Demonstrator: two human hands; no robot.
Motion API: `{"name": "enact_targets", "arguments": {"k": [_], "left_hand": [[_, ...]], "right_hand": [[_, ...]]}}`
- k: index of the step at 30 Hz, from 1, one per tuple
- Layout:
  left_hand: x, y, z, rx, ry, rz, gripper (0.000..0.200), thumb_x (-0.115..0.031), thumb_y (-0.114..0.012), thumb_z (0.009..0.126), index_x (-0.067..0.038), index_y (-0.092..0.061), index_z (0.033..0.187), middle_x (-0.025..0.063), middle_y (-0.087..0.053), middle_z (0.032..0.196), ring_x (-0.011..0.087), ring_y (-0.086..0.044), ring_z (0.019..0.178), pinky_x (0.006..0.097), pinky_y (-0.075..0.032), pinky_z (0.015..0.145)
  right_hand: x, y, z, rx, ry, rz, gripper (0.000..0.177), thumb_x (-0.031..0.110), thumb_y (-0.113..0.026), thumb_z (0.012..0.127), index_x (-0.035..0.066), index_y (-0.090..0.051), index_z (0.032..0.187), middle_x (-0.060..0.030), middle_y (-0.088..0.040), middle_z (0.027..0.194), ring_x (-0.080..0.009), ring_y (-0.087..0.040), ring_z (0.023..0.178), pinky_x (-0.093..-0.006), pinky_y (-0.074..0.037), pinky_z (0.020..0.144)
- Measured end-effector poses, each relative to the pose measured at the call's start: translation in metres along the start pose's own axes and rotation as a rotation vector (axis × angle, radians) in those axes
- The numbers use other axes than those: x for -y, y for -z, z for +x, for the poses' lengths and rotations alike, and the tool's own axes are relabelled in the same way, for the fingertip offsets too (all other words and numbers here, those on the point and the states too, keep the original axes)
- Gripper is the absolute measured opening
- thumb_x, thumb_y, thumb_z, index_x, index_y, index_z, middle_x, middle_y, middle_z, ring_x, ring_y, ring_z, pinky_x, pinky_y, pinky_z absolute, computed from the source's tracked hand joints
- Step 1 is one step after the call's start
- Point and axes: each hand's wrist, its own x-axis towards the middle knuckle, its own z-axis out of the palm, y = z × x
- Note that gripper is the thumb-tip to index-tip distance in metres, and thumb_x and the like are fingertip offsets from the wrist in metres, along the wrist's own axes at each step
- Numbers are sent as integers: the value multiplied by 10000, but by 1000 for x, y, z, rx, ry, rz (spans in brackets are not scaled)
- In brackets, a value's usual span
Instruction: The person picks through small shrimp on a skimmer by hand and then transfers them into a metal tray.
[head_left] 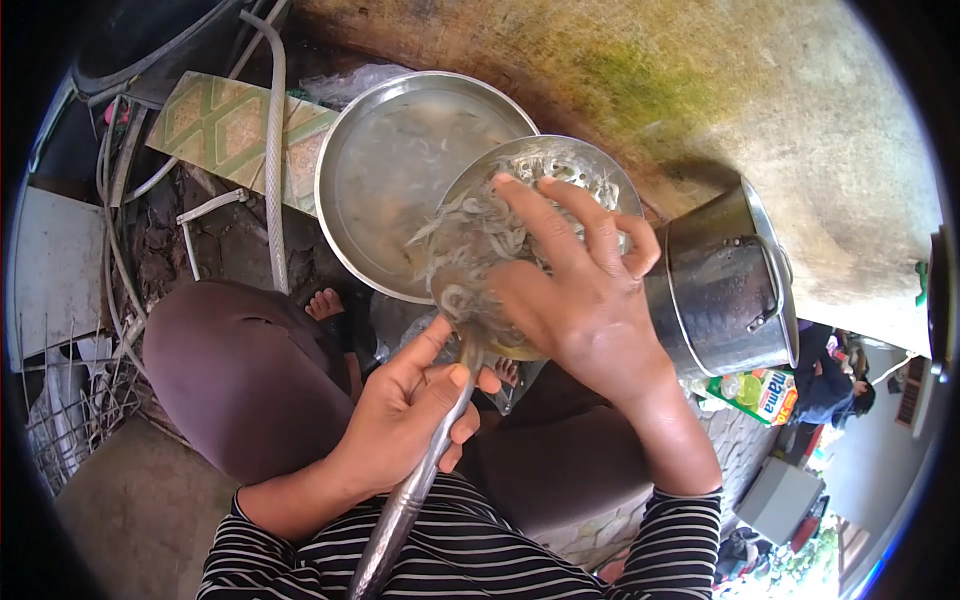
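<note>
My left hand [415, 398] is wrapped round the long metal handle of a skimmer [408, 500]. Small grey, translucent shrimp [480, 225] lie heaped on its round perforated head, some overhanging the left edge. Above them my right hand [590, 265] is spread, fingers apart, with the fingertips over the shrimp and the thumb side down against them. Whether it pinches any shrimp is hidden. Behind and to the left, partly under the skimmer, sits a wide metal basin [328, 190] of cloudy water with pale bits in it.
A tall metal pot [705, 285] with a side handle stands tilted in view at right, near a stained wall [700, 80]. A hose [277, 160] crosses a patterned tile [215, 125] at left. Wire racks [75, 390] lie lower left. Another person [835, 385] is far right.
</note>
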Motion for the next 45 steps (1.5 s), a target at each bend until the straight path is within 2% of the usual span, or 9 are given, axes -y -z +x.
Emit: {"name": "enact_targets", "arguments": {"k": [9, 11, 14, 18, 19, 22, 35, 40, 45], "left_hand": [[0, 2, 0, -7, -4, -10, 538, -158, -442, 918, -98, -171, 1379, 96, -516, 914, 66, -447, 551, 181, -417, 377], [0, 1, 0, -11, -1, -9, 538, -160, -443, 917, -94, -173, 1378, 96, -517, 914, 66, -447, 550, 181, -417, 378], [0, 1, 0, 3, -12, -4, 541, -164, -446, 917, -82, -172, 1376, 98, -516, 914, 66, -447, 549, 179, -418, 379], [0, 1, 1, -11, -10, 8, 548, -166, -448, 915, -71, -165, 1375, 104, -517, 915, 67, -450, 548, 178, -416, 378], [-1, 1, 1, -13, -4, 8, 551, -167, -449, 915, -69, -162, 1375, 105, -517, 915, 68, -450, 548, 178, -416, 378], [-1, 1, 0, 3, -6, -10, 551, -167, -447, 915, -70, -159, 1376, 105, -518, 914, 68, -452, 547, 178, -418, 379], [-2, 0, -1, -9, -18, 4, 527, -144, -432, 918, -104, -179, 1378, 111, -521, 930, 72, -452, 549, 181, -421, 380], [-4, 4, 0, 15, -5, -61, 547, -113, -416, 920, -100, -132, 1387, 117, -522, 951, 78, -472, 573, 189, -445, 401], [-3, 4, 1, 29, -14, -73, 550, -122, -424, 920, -100, -134, 1386, 120, -520, 956, 81, -475, 574, 190, -448, 404]], "right_hand": [[-5, 16, -1, -39, -109, -47, 130, 178, -683, 610, 210, -640, 729, -12, -466, 1264, -216, -403, 1144, -372, -225, 869], [2, 15, -1, 36, -46, 138, 132, 194, -686, 607, 240, -651, 725, -11, -461, 1270, -215, -394, 1154, -370, -219, 880], [8, 4, -1, 60, 36, 117, 115, 211, -683, 609, 259, -648, 708, -17, -458, 1273, -215, -388, 1158, -367, -206, 896], [-6, -3, -1, -42, -63, -116, 97, 211, -682, 628, 238, -653, 717, -22, -471, 1258, -215, -386, 1163, -362, -198, 901], [-8, -2, -1, -115, -79, -75, 52, 183, -597, 641, 176, -606, 692, -54, -485, 1234, -227, -420, 1135, -375, -207, 902], [-11, 6, -1, -143, -124, -12, 89, 170, -636, 610, 179, -607, 693, -55, -491, 1225, -231, -427, 1126, -375, -198, 898], [-6, 14, -5, -81, -218, -63, 130, 239, -687, 639, 197, -634, 750, -69, -444, 1267, -251, -371, 1172, -419, -179, 924], [-4, 34, -5, 231, -156, 60, 133, 178, -643, 657, 203, -653, 786, -86, -420, 1283, -267, -343, 1193, -463, -165, 951], [-9, 12, -7, 1, -212, -43, 172, 138, -616, 650, 211, -662, 798, -96, -401, 1302, -277, -326, 1207, -480, -162, 953]]}}
